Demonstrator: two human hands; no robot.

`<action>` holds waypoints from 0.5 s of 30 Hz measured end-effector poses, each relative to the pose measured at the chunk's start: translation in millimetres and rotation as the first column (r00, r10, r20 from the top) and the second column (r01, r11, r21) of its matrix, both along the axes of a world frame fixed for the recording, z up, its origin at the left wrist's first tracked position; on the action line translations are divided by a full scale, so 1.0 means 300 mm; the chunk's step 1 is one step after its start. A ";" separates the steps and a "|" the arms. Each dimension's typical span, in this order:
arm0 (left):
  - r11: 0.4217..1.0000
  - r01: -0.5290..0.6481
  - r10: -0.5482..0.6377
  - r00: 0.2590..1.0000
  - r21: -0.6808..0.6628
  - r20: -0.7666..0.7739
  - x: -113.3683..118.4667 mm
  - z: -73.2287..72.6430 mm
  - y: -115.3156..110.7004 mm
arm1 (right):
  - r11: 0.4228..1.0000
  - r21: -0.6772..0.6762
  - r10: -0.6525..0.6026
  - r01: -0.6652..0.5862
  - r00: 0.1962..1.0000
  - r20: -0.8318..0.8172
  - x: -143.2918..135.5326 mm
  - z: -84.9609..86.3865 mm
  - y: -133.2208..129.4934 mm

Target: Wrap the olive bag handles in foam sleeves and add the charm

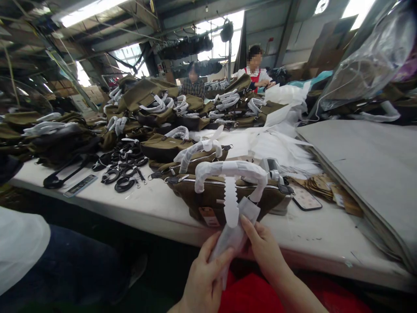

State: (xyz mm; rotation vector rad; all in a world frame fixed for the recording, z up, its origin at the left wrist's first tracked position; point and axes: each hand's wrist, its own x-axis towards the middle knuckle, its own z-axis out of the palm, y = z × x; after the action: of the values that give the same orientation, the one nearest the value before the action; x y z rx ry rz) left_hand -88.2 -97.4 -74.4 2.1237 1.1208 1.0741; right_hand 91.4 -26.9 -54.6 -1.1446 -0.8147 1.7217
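A long, flat whitish wrapped strip [232,237] is held between both hands in front of the table edge. My left hand [206,271] grips its lower part, thumb on top and fingers beneath. Higher up, my right hand [262,243] pinches the strip's right edge near the top. Just behind stands an olive bag [185,195] with a zipper and a brown paper tag [209,216]. The bag's handle [241,167] is wrapped in white, and a white notched strap [231,200] hangs from it, its lower end beside the held strip.
Behind are more olive bags [156,148] and a stack of white sheets [270,145]. Black coiled straps [125,183] lie left; a phone [306,199] and brown tags [321,186] lie right. A person in a red apron [254,78] is at the back; another person's leg [81,261] is at left.
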 end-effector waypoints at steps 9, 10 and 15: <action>0.995 -0.072 0.063 0.989 -0.061 -0.134 -0.007 0.001 -0.007 | 0.966 0.212 0.058 -0.151 0.919 0.391 0.022 0.033 -0.019; 0.992 -0.103 0.094 0.989 -0.071 -0.117 -0.010 -0.006 -0.009 | 0.973 0.179 0.071 -0.146 0.926 0.370 0.024 0.032 -0.020; 0.892 -0.198 0.327 0.904 -0.406 0.277 -0.005 -0.007 -0.019 | 0.993 -0.016 0.120 -0.119 0.978 0.170 0.029 0.015 -0.019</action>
State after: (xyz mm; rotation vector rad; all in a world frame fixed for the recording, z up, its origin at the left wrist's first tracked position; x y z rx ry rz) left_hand -89.5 -103.0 -76.7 1.4542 1.3438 1.1850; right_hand 100.1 -32.5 -50.1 -1.2832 -1.0015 1.7408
